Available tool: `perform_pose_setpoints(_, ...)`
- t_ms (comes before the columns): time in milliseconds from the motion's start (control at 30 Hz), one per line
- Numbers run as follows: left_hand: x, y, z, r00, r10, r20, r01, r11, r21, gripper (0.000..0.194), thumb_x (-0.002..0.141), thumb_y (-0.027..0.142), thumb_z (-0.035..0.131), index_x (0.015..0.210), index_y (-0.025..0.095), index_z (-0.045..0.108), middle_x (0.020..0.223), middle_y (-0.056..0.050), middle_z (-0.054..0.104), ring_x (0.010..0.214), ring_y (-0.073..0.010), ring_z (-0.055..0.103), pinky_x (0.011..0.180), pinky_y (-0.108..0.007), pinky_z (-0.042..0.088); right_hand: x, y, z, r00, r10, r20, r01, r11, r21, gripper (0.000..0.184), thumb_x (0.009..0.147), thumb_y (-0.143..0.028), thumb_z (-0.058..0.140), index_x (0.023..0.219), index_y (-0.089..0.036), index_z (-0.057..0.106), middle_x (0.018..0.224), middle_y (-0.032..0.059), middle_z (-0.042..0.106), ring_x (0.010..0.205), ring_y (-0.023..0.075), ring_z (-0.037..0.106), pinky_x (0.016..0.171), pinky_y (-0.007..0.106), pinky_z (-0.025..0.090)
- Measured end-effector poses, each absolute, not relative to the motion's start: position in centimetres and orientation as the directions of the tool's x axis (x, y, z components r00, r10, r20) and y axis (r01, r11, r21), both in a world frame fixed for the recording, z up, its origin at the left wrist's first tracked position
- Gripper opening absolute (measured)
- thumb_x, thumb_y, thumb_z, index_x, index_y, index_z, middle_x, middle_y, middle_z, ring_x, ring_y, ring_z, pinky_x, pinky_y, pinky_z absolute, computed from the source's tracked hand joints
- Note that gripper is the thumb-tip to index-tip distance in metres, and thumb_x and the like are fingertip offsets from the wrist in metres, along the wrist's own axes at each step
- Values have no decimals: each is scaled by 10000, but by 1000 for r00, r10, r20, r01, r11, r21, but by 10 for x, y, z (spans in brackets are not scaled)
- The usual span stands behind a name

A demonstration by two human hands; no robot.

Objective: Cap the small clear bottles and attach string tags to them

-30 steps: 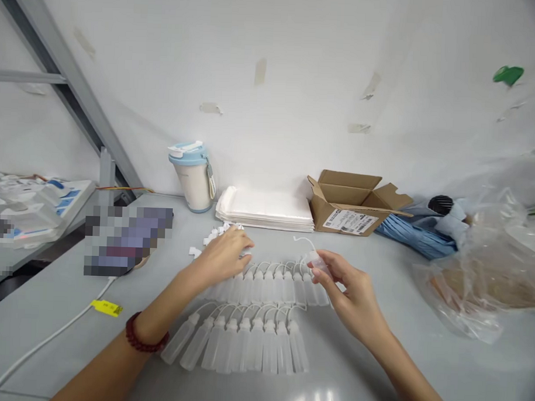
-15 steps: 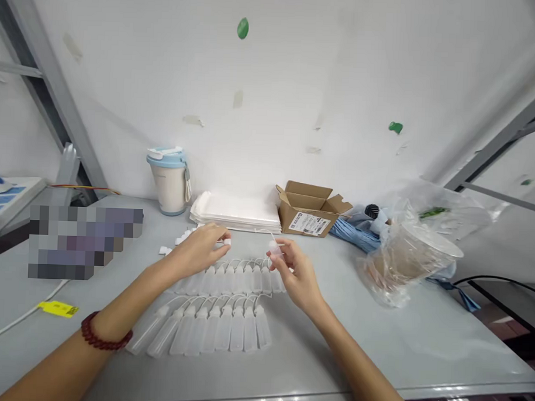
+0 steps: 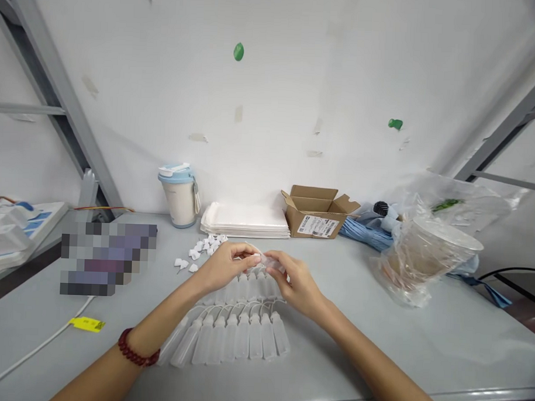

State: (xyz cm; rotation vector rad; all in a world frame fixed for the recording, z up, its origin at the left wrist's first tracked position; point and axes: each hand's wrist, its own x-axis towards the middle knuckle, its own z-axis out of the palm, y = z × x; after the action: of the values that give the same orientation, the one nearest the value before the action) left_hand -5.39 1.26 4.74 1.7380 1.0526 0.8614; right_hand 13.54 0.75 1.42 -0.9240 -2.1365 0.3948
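Head view shows a bottle [image 3: 269,262] between both hands [image 3: 225,267] [image 3: 300,286].

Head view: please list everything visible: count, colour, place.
Table: one, grey, underneath
Wall: one, white, behind
Metal frames: two, grey, both sides
Slim tubed plastic bottles: two rows, translucent, table centre
Held plastic bottle: one, translucent, picture centre
Small plastic caps: many, white, left of centre
Lidded tumbler: one, cream and blue, near wall
Flat packets: one stack, white, beside tumbler
Open cardboard box: one, brown, beside packets
Cloth bundle: one, blue, right of box
Bagged cylinder: one, brownish, right
Pixelated patch: one, purplish, left
Tagged cable: one, white, left
Equipment: unclear count, white and blue, left
Beaded bracelet: one, dark red, left wrist
Left hand: one, bare, at held bottle
Right hand: one, bare, holding same bottle
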Motion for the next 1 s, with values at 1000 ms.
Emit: perform_pose_setpoints(1000, -53, 0, 56, 573, 816, 82, 397, -363, 843, 324, 857, 415, 462, 758, 173, 653, 733, -14, 617, 611, -125, 506, 568, -236, 398, 133, -4, 23, -460, 871, 173, 49, 220, -974, 260, 888, -463, 447, 914, -205, 435, 605, -50, 501, 494, 79, 339, 482, 213, 251)
